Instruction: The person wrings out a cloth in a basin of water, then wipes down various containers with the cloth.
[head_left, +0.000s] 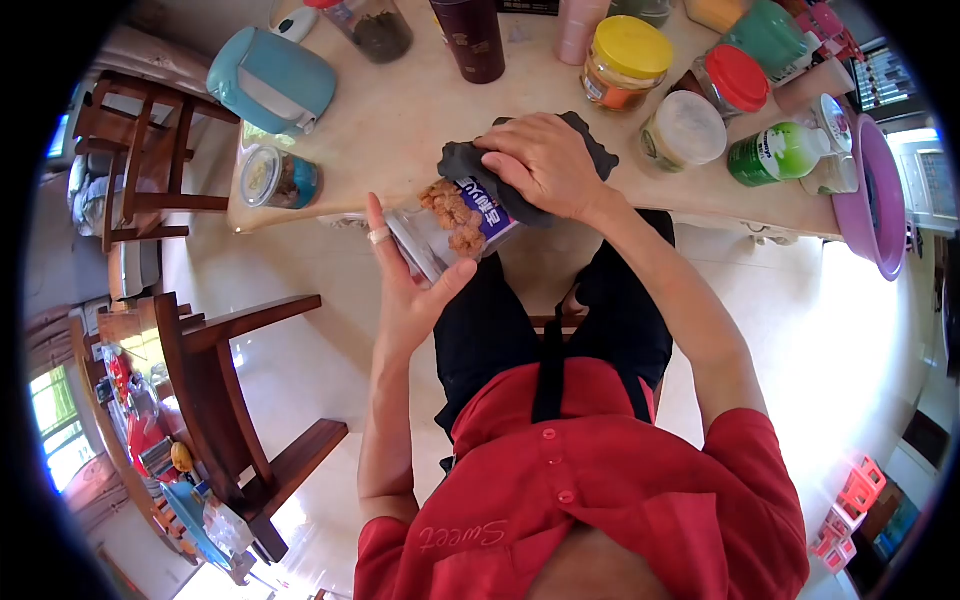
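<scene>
By the table's (380, 150) near edge, the left hand (410, 298) gripped a clear labelled snack jar (488, 212); the right hand (545, 165) clasped a dark grey cloth (463, 163) against it, apparently wiping, which called for steady support.

From here the cloth (464, 168) looks dark grey, the label (486, 208) purple with white characters. One jar lid (633, 46) is bright yellow.

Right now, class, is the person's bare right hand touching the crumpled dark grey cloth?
Touching. The head view shows the right hand laid over the dark grey cloth, its fingers bent against it with no gap.
</scene>
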